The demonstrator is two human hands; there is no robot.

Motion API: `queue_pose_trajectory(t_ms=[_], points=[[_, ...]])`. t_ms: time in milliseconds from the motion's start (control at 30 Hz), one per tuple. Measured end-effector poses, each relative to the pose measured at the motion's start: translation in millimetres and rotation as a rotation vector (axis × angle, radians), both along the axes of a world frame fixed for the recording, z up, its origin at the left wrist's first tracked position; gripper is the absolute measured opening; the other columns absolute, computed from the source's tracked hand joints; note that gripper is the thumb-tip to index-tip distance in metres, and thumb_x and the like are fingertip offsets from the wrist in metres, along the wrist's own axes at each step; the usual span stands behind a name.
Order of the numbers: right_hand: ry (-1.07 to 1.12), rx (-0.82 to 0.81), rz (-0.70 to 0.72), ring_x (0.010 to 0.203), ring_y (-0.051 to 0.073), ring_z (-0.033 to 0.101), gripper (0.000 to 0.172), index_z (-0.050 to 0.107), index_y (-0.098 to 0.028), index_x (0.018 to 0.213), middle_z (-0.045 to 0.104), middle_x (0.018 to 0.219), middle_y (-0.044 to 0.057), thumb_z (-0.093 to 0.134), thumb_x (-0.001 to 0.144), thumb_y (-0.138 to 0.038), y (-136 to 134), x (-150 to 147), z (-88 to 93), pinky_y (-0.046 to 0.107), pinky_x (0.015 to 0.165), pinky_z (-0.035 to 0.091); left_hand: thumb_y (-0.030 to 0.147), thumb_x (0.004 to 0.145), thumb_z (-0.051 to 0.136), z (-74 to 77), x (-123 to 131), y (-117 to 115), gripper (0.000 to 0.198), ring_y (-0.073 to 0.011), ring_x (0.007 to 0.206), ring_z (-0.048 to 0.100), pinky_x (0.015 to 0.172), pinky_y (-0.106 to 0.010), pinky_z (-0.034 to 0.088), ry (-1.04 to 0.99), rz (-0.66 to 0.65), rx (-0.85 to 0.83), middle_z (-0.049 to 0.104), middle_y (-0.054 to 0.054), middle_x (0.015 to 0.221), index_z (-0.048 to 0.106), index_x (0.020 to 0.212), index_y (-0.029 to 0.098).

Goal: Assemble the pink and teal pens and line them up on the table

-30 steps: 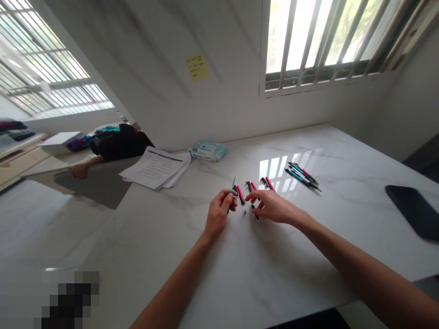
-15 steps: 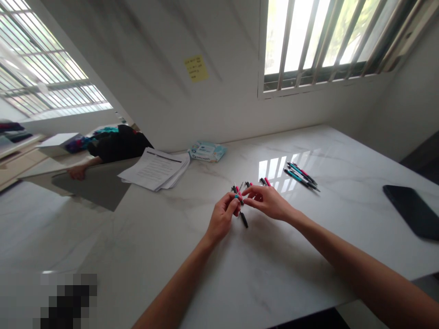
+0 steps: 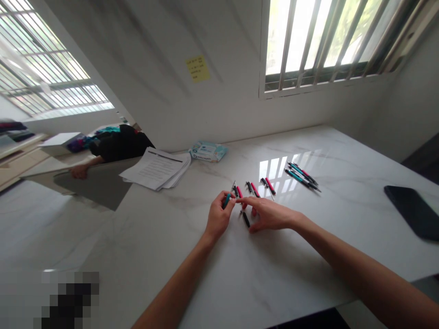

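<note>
My left hand (image 3: 218, 215) is closed around a teal pen barrel (image 3: 226, 201), which sticks up between thumb and fingers. Close beside it, my right hand (image 3: 269, 214) has its fingers apart. Its index finger reaches toward my left fingertips, and its thumb is at the lower end of a black pen part (image 3: 246, 219) lying on the table. Just beyond my hands lie pen parts in small groups: a red barrel (image 3: 239, 191) next to a black piece, a second red barrel (image 3: 254, 189), and a third red barrel (image 3: 270, 185) with a black piece (image 3: 264, 181).
Several assembled pens (image 3: 302, 176) lie together to the right on the marble-patterned table (image 3: 343, 214). A dark phone (image 3: 411, 211) rests near the right edge. Toward the back are a wipes pack (image 3: 208, 151) and stacked papers (image 3: 156, 169). Another person's hand (image 3: 79, 171) is at far left.
My right hand has moved down toward the black pen part, its fingers spreading. In my left hand the teal barrel now stands more upright and shows more.
</note>
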State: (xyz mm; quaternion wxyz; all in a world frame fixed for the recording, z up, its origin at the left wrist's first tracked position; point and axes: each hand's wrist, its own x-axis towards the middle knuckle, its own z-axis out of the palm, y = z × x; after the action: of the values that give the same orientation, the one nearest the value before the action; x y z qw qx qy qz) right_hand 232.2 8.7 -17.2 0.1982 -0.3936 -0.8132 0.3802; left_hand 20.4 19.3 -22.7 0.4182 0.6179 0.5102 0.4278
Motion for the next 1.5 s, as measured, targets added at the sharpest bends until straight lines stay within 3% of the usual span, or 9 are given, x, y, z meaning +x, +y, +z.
queue_pose_trajectory(t_ms=[367,600,800,967,1167,1300,1500], points=[[-0.018,0.075,-0.007,0.080,0.018,0.066,0.081,0.051,-0.032,0.151,0.069,0.125,0.007,0.077,0.076,-0.016,-0.3,-4.2,0.9,0.032,0.079,0.052,0.041,0.085,0.065,-3.3,1.1,1.3,0.023,-0.0099,0.053,0.037,0.053,-0.023,0.031,-0.075,-0.005,-0.038,0.047,0.007,0.064,0.061,0.092,0.019],[-0.009,0.110,-0.017,0.079,0.018,0.066,0.075,0.057,-0.031,0.146,0.070,0.125,0.008,0.077,0.076,-0.013,0.1,-4.6,-0.8,0.032,0.078,0.052,0.038,0.082,0.068,-2.1,0.3,2.0,0.021,-0.0102,0.057,0.038,0.056,-0.023,0.031,-0.007,-0.023,-0.038,0.048,0.007,0.065,0.061,0.089,0.019],[-0.009,0.113,-0.040,0.078,0.017,0.066,0.070,0.060,-0.029,0.142,0.070,0.124,0.008,0.086,0.077,-0.025,2.8,-3.3,-0.1,0.032,0.077,0.053,0.041,0.084,0.068,-3.1,1.7,2.2,0.027,-0.0088,0.054,0.035,0.052,-0.022,0.028,-0.146,-0.039,-0.106,0.041,0.008,0.065,0.051,0.081,0.021],[0.214,0.096,-0.214,0.075,0.016,0.065,0.034,0.073,-0.023,0.121,0.075,0.096,0.005,0.074,0.091,-0.038,5.2,-5.6,5.7,0.028,0.070,0.052,0.053,0.091,0.062,-1.9,8.7,-5.2,0.035,-0.0083,0.055,0.032,0.052,-0.021,0.026,-0.338,-0.147,-0.195,0.038,0.007,0.066,0.052,0.084,0.019],[0.576,-0.065,-0.284,0.078,0.017,0.067,0.035,0.078,-0.018,0.109,0.075,0.091,0.005,0.077,0.086,-0.045,8.2,-10.7,7.4,0.029,0.072,0.054,0.059,0.095,0.056,0.7,15.5,-16.4,0.042,-0.0120,0.066,0.043,0.060,-0.025,0.036,-0.366,-0.286,-0.221,0.049,0.001,0.077,0.057,0.090,0.018],[0.678,-0.137,-0.280,0.080,0.018,0.069,0.029,0.079,-0.017,0.090,0.075,0.084,0.004,0.078,0.084,-0.045,9.4,-11.2,8.4,0.030,0.075,0.054,0.058,0.099,0.050,4.6,16.7,-19.3,0.043,-0.0123,0.065,0.039,0.058,-0.025,0.033,-0.266,-0.341,-0.170,0.046,0.001,0.074,0.056,0.085,0.018],[0.767,-0.162,-0.318,0.078,0.015,0.065,0.027,0.074,-0.017,0.088,0.073,0.085,0.003,0.076,0.085,-0.044,10.0,-8.4,16.1,0.027,0.071,0.051,0.058,0.098,0.052,3.6,15.1,-16.7,0.041,-0.0110,0.062,0.037,0.057,-0.024,0.031,-0.244,-0.348,-0.198,0.044,0.003,0.073,0.056,0.091,0.018]])
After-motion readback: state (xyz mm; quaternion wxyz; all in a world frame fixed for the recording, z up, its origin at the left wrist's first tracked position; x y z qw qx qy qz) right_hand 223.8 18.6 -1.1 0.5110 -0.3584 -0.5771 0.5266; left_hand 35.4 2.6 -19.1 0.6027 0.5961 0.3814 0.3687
